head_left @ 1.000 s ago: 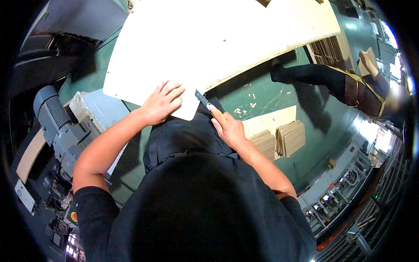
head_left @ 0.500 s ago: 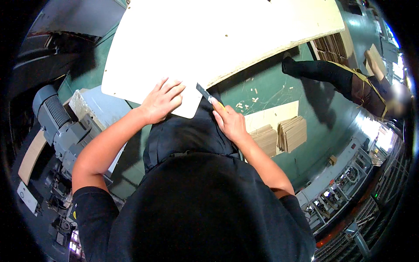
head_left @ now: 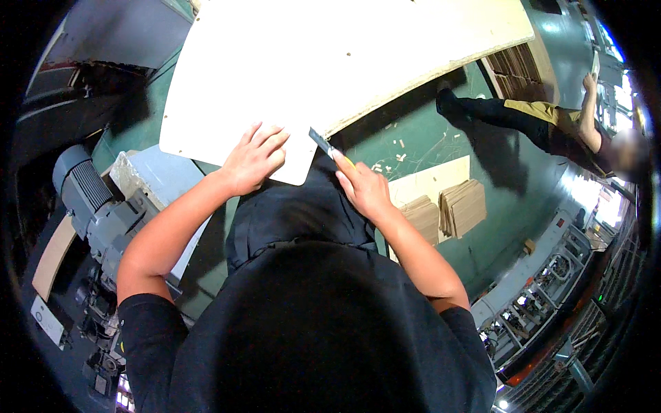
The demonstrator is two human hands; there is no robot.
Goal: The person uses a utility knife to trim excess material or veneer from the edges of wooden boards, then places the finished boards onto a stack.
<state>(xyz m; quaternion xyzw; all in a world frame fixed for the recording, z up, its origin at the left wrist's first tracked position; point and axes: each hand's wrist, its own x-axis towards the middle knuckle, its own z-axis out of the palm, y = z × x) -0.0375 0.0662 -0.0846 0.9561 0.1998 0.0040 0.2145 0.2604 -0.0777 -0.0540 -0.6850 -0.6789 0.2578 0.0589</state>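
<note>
Little has shifted: one left hand (head_left: 253,160) still lies spread flat on the single large pale cardboard sheet (head_left: 323,62), while one right hand (head_left: 365,189) grips a dark utility knife (head_left: 322,143) at its near edge.

Premises are a factory or industrial workshop. Evidence: a green-painted concrete floor (head_left: 413,148) strewn with small offcuts; a grey electric motor with ribbed housing (head_left: 86,196) at the left; stacks of brown cardboard sheets (head_left: 463,206) on the floor; a large pale flat board (head_left: 330,62); long metal machinery frames (head_left: 551,303) at the right edge.
</note>
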